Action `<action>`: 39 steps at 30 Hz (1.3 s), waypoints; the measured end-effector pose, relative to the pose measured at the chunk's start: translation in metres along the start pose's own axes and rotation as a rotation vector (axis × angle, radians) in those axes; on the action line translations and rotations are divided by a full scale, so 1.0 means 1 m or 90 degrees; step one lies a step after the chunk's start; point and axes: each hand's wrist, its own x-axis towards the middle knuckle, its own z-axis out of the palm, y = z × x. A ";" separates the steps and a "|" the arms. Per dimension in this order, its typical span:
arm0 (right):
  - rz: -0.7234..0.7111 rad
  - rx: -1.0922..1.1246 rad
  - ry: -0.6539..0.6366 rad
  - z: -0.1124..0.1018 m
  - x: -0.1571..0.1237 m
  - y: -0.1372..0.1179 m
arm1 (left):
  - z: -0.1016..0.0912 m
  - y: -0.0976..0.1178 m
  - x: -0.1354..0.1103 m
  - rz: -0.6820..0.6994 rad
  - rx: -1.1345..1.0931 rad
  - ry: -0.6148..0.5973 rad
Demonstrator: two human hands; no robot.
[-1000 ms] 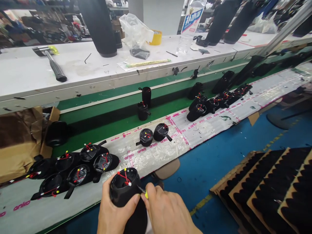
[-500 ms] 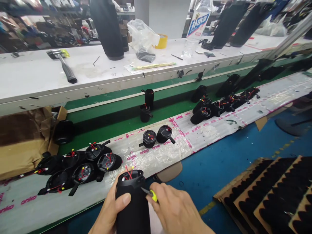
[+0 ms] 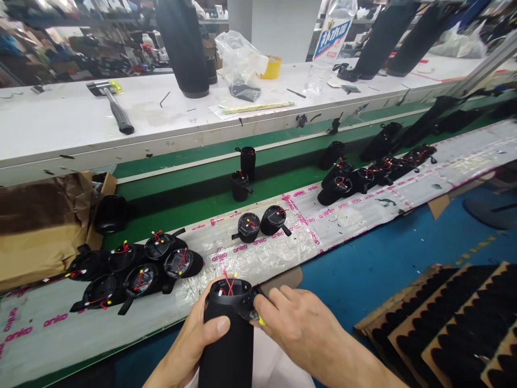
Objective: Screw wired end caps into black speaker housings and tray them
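Note:
My left hand (image 3: 205, 334) is wrapped round a black cylindrical speaker housing (image 3: 226, 345), thumb across its front. The housing stands upright with its open end on top, and red wires (image 3: 230, 284) with small white and yellow connectors stick out. My right hand (image 3: 288, 315) is closed at the housing's upper right rim, gripping what appears to be a small yellow-handled knife (image 3: 260, 319). Fingers hide most of the knife, and its tip is blurred against the rim.
Several similar housings (image 3: 141, 280) stand on the plastic-covered ledge (image 3: 218, 256), with more to the right. A hammer (image 3: 117, 110), plastic bag (image 3: 238, 59) and bottle (image 3: 329, 46) rest on the white shelf (image 3: 153, 116). Cardboard trays (image 3: 444, 328) hold black parts at lower right.
My right hand has moved up and right to the housing's rim, and the knife is now mostly covered. The view has shifted slightly; my left hand keeps its hold.

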 end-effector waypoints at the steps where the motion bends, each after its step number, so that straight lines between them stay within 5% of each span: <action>1: -0.009 -0.003 -0.001 0.000 0.000 0.002 | 0.001 0.000 0.001 0.002 0.001 -0.007; 20: -0.083 -0.115 -0.075 -0.012 -0.005 0.004 | 0.002 0.008 0.007 0.080 0.181 -0.076; 27: -0.076 -0.077 -0.104 -0.012 0.003 0.008 | 0.000 0.004 0.011 0.049 0.142 -0.087; 32: -0.063 0.020 -0.011 0.009 0.002 0.015 | -0.004 -0.008 0.013 -0.013 0.002 -0.062; 39: -0.096 0.102 0.120 0.022 -0.004 0.024 | -0.009 -0.016 0.019 -0.039 -0.067 -0.134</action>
